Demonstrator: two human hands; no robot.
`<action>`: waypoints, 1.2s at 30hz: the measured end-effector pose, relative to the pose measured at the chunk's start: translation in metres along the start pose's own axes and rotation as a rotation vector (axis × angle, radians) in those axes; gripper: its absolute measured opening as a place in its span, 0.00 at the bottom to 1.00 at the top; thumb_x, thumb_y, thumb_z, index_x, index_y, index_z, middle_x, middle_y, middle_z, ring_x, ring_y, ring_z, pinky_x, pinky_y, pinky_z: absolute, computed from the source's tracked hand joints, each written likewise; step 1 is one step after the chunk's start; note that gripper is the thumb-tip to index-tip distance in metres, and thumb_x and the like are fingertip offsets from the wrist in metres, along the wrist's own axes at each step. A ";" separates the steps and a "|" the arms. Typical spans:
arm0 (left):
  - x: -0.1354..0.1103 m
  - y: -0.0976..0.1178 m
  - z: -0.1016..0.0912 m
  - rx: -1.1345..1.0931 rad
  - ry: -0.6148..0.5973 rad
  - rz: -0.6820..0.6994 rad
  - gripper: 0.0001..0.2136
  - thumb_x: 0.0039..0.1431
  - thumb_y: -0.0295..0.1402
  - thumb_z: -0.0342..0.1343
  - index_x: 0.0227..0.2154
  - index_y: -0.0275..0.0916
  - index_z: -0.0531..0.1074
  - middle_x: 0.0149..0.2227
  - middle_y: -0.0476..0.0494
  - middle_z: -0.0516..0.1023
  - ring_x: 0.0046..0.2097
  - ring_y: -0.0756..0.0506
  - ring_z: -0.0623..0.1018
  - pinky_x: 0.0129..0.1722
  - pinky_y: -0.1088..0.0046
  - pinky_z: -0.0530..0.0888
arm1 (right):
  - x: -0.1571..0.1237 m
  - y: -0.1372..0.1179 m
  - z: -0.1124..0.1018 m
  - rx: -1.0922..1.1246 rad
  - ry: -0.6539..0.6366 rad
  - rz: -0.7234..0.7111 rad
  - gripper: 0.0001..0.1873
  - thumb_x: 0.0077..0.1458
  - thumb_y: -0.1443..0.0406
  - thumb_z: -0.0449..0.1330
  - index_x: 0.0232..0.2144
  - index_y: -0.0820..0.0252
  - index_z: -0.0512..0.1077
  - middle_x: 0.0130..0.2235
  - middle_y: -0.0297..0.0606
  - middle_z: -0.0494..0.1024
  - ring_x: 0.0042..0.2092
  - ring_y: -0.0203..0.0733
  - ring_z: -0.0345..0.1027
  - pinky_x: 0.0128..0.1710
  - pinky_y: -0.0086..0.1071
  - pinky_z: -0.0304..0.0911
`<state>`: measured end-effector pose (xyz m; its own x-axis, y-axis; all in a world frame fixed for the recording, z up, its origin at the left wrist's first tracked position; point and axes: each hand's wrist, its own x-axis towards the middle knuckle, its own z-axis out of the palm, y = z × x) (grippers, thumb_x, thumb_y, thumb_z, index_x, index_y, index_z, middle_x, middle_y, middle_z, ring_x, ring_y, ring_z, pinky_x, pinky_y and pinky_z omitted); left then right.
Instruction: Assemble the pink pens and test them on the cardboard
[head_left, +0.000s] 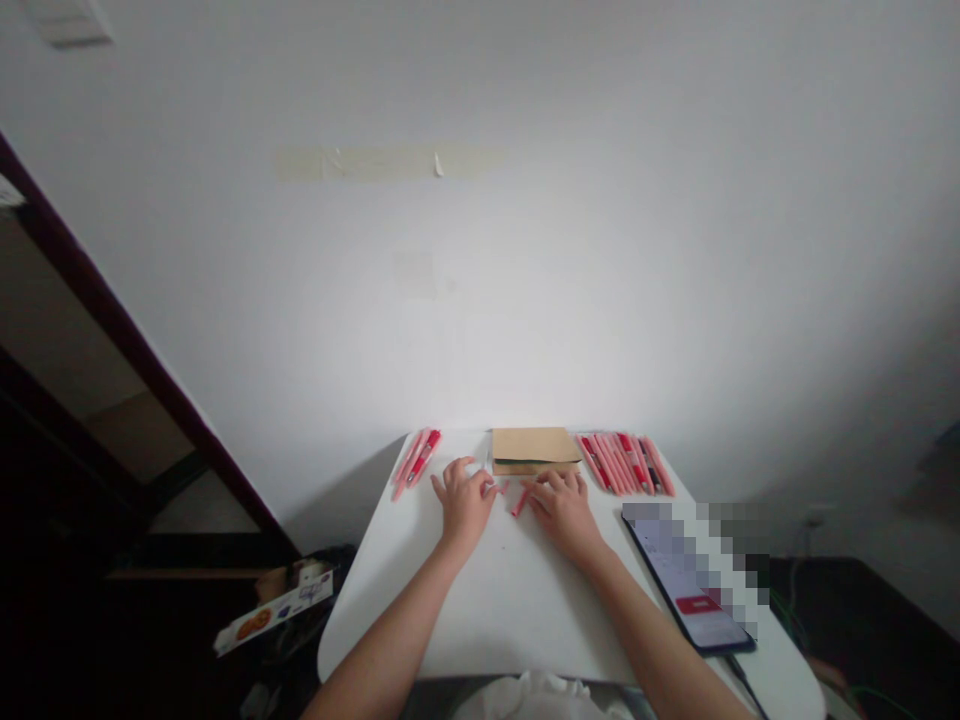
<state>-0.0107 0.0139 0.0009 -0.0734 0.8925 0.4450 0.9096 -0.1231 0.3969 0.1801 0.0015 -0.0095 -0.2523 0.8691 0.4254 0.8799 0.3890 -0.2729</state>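
Observation:
Over the white table [525, 600], both of my hands are close together in front of a brown cardboard box [534, 443]. My left hand [466, 505] has its thumb and index finger pinched, with the other fingers spread; what sits in the pinch is too small to make out. My right hand [564, 508] is closed, its fingertips on a short pink pen piece [519, 503] that slants down to the left. A few pink and red pens [417, 462] lie left of my left hand. Several more pink, red and dark pens [626, 464] lie in a row beyond my right hand.
A phone [686, 585] with its screen lit lies at the table's right edge, a cable [742, 682] running from its lower end. The white wall [525, 330] rises directly behind the table. A printed carton [277, 610] and other items stand low at the left.

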 end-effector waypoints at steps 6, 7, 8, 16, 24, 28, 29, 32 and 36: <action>0.000 -0.001 0.000 0.020 -0.006 -0.013 0.03 0.53 0.32 0.64 0.32 0.45 0.78 0.55 0.43 0.71 0.60 0.37 0.65 0.61 0.35 0.55 | 0.000 -0.003 -0.001 0.034 -0.030 -0.030 0.15 0.63 0.62 0.55 0.49 0.43 0.76 0.51 0.37 0.75 0.52 0.49 0.59 0.58 0.50 0.48; 0.000 -0.001 0.000 0.023 -0.007 -0.016 0.03 0.53 0.32 0.64 0.32 0.45 0.78 0.55 0.43 0.71 0.60 0.37 0.65 0.61 0.35 0.55 | 0.000 -0.003 -0.001 0.035 -0.035 -0.030 0.15 0.63 0.62 0.54 0.49 0.43 0.76 0.52 0.37 0.75 0.52 0.49 0.59 0.58 0.51 0.48; 0.000 -0.001 0.000 0.026 -0.009 -0.018 0.03 0.53 0.32 0.64 0.32 0.45 0.78 0.55 0.43 0.71 0.60 0.37 0.65 0.61 0.36 0.55 | 0.000 -0.003 0.000 0.033 -0.039 -0.030 0.15 0.63 0.62 0.54 0.49 0.42 0.76 0.52 0.37 0.75 0.53 0.49 0.59 0.58 0.51 0.49; 0.000 0.000 -0.001 0.048 -0.006 -0.046 0.07 0.53 0.31 0.63 0.36 0.46 0.78 0.55 0.41 0.71 0.60 0.36 0.65 0.61 0.37 0.55 | 0.000 -0.004 0.001 0.036 -0.043 -0.036 0.16 0.64 0.62 0.53 0.50 0.40 0.75 0.55 0.34 0.73 0.53 0.48 0.60 0.57 0.49 0.52; 0.001 -0.002 -0.001 0.075 0.000 -0.079 0.09 0.53 0.32 0.61 0.38 0.45 0.78 0.55 0.41 0.72 0.59 0.36 0.66 0.62 0.40 0.56 | 0.001 0.004 0.004 0.068 0.014 0.019 0.14 0.62 0.65 0.56 0.47 0.50 0.76 0.49 0.41 0.75 0.51 0.47 0.62 0.53 0.42 0.55; 0.001 -0.003 -0.004 0.103 0.014 -0.081 0.07 0.54 0.34 0.60 0.36 0.43 0.78 0.54 0.40 0.72 0.58 0.36 0.66 0.61 0.42 0.57 | 0.001 0.008 0.003 0.064 -0.001 0.051 0.11 0.62 0.65 0.55 0.38 0.53 0.79 0.43 0.40 0.77 0.48 0.45 0.64 0.50 0.40 0.56; 0.001 -0.003 -0.004 0.108 0.016 -0.083 0.06 0.54 0.34 0.60 0.34 0.42 0.78 0.54 0.39 0.72 0.58 0.36 0.66 0.61 0.42 0.57 | 0.001 0.009 0.003 0.059 -0.008 0.055 0.11 0.62 0.65 0.55 0.37 0.53 0.79 0.43 0.40 0.77 0.48 0.45 0.64 0.50 0.40 0.56; 0.002 -0.004 -0.003 0.112 0.017 -0.094 0.05 0.54 0.34 0.59 0.30 0.41 0.79 0.53 0.39 0.73 0.58 0.36 0.66 0.61 0.42 0.57 | 0.001 0.009 0.003 0.051 -0.016 0.060 0.10 0.61 0.65 0.56 0.38 0.53 0.79 0.43 0.40 0.77 0.47 0.45 0.65 0.48 0.38 0.57; 0.003 -0.005 -0.001 0.123 0.031 -0.105 0.06 0.54 0.34 0.58 0.27 0.40 0.79 0.53 0.39 0.73 0.58 0.36 0.67 0.60 0.43 0.58 | 0.001 0.009 0.003 0.052 -0.013 0.063 0.10 0.60 0.65 0.57 0.38 0.52 0.79 0.43 0.40 0.77 0.47 0.45 0.65 0.47 0.38 0.57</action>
<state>-0.0157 0.0163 0.0012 -0.1817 0.8837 0.4314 0.9391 0.0259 0.3426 0.1868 0.0073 -0.0143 -0.2025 0.8964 0.3944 0.8721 0.3483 -0.3437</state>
